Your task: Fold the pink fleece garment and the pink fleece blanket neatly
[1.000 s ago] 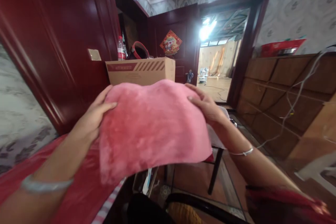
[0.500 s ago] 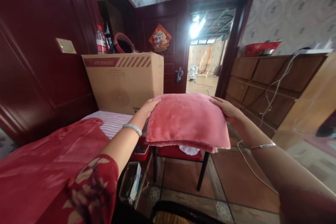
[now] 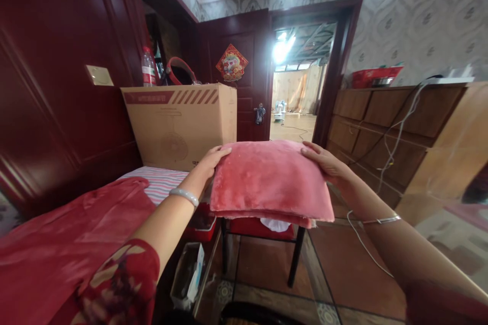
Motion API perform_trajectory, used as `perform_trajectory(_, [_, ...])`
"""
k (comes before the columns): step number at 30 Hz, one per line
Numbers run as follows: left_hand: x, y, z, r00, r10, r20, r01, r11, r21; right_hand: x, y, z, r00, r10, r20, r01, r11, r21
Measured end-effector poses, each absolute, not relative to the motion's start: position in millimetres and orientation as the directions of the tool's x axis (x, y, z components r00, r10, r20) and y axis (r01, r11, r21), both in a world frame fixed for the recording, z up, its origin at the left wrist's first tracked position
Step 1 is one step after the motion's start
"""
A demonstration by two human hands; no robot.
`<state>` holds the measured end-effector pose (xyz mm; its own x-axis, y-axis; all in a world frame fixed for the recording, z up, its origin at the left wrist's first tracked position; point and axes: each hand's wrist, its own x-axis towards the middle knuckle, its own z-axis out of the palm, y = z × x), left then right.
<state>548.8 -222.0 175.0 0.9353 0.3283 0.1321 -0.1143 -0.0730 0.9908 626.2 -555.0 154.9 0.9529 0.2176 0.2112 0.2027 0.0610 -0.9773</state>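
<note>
I have a folded pink blanket (image 3: 269, 180) held out flat in front of me, above a small stool (image 3: 263, 236) with black legs and a red seat. The blanket lies in several layers, its folded edges facing me and sagging slightly at the near right corner.

My left hand (image 3: 209, 161) grips the blanket's far left corner, thumb on top and the rest of the fingers hidden under the cloth. My right hand (image 3: 327, 163) grips the far right corner the same way, fingers spread over the top edge. There is a bangle on my left wrist and a thin bracelet on my right.

Something white rests on the stool seat just under the blanket; I cannot tell what it is. To my left a dark red cover (image 3: 72, 244) is spread over a bed, with a striped sheet (image 3: 162, 183) showing at its far end. A big cardboard box (image 3: 179, 124) stands on that end of the bed, with a plastic bottle (image 3: 148, 67) behind it. Ahead is an open doorway (image 3: 295, 91) beside a dark wooden door. A wooden cabinet (image 3: 385, 127) runs along the right wall, with a white cable hanging down its front.
</note>
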Motion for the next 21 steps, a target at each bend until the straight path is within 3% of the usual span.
perform_trajectory(7, [541.0, -227.9, 173.7, 0.897, 0.379, 0.228, -0.155, -0.214, 0.964, 623.4, -553.4, 160.1, 0.950, 0.209, 0.231, 0.265, -0.155, -0.952])
perform_trajectory(10, [537.5, -227.7, 172.4, 0.898, 0.372, 0.234, -0.149, -0.243, 0.958, 626.9, -558.7, 165.4, 0.940, 0.177, 0.290, 0.336, -0.356, -0.872])
perform_trajectory(13, [533.1, -229.0, 173.1, 0.882, 0.383, 0.276, -0.164, -0.300, 0.940, 624.5, -559.8, 171.7, 0.875, 0.142, 0.463, 0.446, -0.613, -0.653])
perform_trajectory(15, [529.5, -232.9, 174.2, 0.846, 0.368, 0.386, -0.208, -0.440, 0.874, 616.0, -552.8, 174.5, 0.761, 0.180, 0.623, 0.546, -0.696, -0.466])
perform_trajectory(18, [521.9, -241.4, 173.1, 0.803, 0.219, 0.554, -0.288, -0.671, 0.683, 594.8, -529.7, 176.1, 0.590, 0.334, 0.735, 0.696, -0.672, -0.253])
perform_trajectory(21, [511.2, -245.3, 164.1, 0.806, 0.130, 0.578, -0.278, -0.779, 0.562, 573.2, -498.7, 177.0, 0.490, 0.477, 0.729, 0.798, -0.583, -0.155])
